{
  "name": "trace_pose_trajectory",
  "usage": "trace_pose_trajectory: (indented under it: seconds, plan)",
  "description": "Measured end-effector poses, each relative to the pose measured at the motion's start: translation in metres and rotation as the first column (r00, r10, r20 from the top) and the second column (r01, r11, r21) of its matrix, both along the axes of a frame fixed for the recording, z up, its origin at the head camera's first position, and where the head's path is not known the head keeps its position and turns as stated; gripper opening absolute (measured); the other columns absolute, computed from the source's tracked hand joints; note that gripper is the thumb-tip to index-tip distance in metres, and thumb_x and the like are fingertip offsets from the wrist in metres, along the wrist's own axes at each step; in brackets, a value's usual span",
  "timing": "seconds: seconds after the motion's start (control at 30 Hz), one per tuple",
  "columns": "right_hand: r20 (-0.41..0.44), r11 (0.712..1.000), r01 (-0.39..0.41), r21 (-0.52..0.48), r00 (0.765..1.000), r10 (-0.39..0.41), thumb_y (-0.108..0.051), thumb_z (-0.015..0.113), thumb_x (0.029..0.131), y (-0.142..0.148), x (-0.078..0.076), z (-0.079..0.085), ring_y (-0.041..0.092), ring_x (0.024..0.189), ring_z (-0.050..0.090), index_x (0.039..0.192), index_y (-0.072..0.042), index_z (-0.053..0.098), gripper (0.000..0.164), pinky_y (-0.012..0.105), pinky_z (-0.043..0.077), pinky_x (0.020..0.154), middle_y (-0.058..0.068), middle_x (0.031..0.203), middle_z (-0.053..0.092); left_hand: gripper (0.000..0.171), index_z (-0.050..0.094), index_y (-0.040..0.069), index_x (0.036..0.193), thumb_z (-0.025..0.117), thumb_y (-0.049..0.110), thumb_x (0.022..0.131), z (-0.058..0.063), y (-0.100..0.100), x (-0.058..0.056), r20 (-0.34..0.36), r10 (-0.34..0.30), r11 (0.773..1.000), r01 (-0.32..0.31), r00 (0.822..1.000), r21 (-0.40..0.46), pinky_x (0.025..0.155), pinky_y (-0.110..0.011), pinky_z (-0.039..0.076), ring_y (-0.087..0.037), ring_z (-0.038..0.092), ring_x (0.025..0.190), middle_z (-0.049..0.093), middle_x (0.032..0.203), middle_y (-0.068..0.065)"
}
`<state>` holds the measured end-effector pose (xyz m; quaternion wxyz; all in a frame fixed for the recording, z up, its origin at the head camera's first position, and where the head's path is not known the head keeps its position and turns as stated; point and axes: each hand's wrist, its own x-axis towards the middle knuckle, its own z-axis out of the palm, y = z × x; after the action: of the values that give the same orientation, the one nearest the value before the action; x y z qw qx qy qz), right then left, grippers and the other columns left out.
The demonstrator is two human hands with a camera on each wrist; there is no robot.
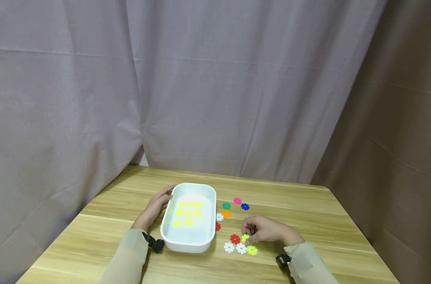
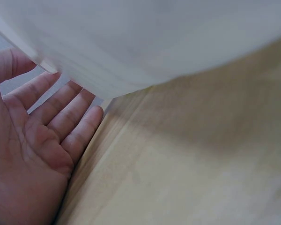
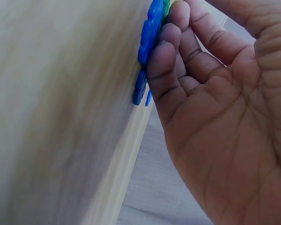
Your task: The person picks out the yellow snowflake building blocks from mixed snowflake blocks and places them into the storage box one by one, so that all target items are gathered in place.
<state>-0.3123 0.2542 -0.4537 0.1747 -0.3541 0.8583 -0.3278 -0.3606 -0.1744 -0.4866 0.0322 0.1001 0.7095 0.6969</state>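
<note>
My left hand [image 1: 156,207] holds the left side of a white plastic tray [image 1: 188,247], with the thumb at its rim and the fingers along the outer wall. In the left wrist view, the fingers [image 2: 68,110] reach behind the tray wall [image 2: 131,47]. Several yellow flower-shaped discs lie spread on the tray floor. To the right, my right hand [image 1: 267,229] pinches a yellow-green flower-shaped disc [image 1: 244,238] between thumb and fingers, low over the table. Blue discs [image 3: 151,30] show beside its curled fingertips in the right wrist view, partly hidden.
Close to the right hand lie a red disc [image 1: 235,239], white discs [image 1: 229,247] and another yellow-green disc [image 1: 252,250]. Farther back are pink [image 1: 237,200], blue [image 1: 245,206], green [image 1: 226,206] and orange [image 1: 226,213] discs. Grey curtains [image 1: 229,98] hang behind the wooden table [image 1: 308,205].
</note>
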Motion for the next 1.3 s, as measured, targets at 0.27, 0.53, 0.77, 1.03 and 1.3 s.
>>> trace_pose_trajectory:
  seconds: [0.27,0.53,0.77,1.03,1.3]
  plan:
    - [0.024,0.999,0.001,-0.033,1.000,0.000,-0.017,0.082,0.084,-0.0003,0.0007,-0.0011,0.010,0.074,0.050,0.098,-0.006,0.064,0.026,0.022,0.045,0.064,0.005,0.084,0.059,0.051,0.046,0.016,0.152,0.050,0.020,0.101,-0.0027,0.0000,-0.0009,-0.006,-0.001,1.000,0.001,1.000,0.017,0.105,-0.030,0.044,-0.027,0.049,0.135,0.049,0.151,-0.011]
    - [-0.006,1.000,0.026,0.004,1.000,-0.026,-0.023,0.083,0.083,0.0008,-0.0023,-0.0034,0.009,0.073,0.052,0.095,-0.012,0.066,0.023,0.024,0.047,0.064,-0.002,0.082,0.060,0.051,0.045,0.014,0.152,0.048,0.019,0.102,-0.0030,-0.0006,-0.0013,-0.022,-0.007,1.000,0.007,1.000,0.012,0.101,-0.024,0.045,-0.029,0.050,0.134,0.048,0.151,-0.014]
    - [-0.013,0.999,0.040,0.030,0.999,-0.039,-0.026,0.082,0.084,-0.0001,-0.0018,-0.0013,0.008,0.072,0.051,0.095,-0.014,0.064,0.024,0.023,0.046,0.063,-0.005,0.081,0.060,0.051,0.044,0.013,0.153,0.047,0.019,0.102,-0.0031,-0.0010,-0.0013,-0.029,-0.010,1.000,0.010,1.000,0.009,0.101,-0.025,0.045,-0.031,0.049,0.134,0.047,0.151,-0.016]
    - [-0.067,1.000,0.029,0.012,0.997,-0.028,-0.024,0.078,0.088,0.0009,-0.0032,-0.0008,0.009,0.075,0.054,0.098,-0.014,0.063,0.021,0.025,0.049,0.067,-0.004,0.084,0.063,0.051,0.046,0.015,0.152,0.048,0.020,0.101,-0.0021,0.0000,-0.0005,-0.025,-0.006,1.000,0.006,1.000,0.003,0.103,-0.028,0.045,-0.029,0.051,0.133,0.049,0.150,-0.013]
    - [-0.082,0.999,0.037,-0.028,0.996,-0.039,-0.018,0.071,0.095,0.0015,-0.0056,0.0004,0.010,0.082,0.060,0.103,-0.012,0.066,0.011,0.027,0.052,0.073,-0.003,0.089,0.067,0.049,0.048,0.020,0.151,0.049,0.023,0.102,-0.0006,-0.0009,-0.0008,-0.003,0.006,1.000,-0.006,1.000,-0.008,0.108,-0.034,0.042,-0.025,0.051,0.133,0.051,0.149,-0.008]
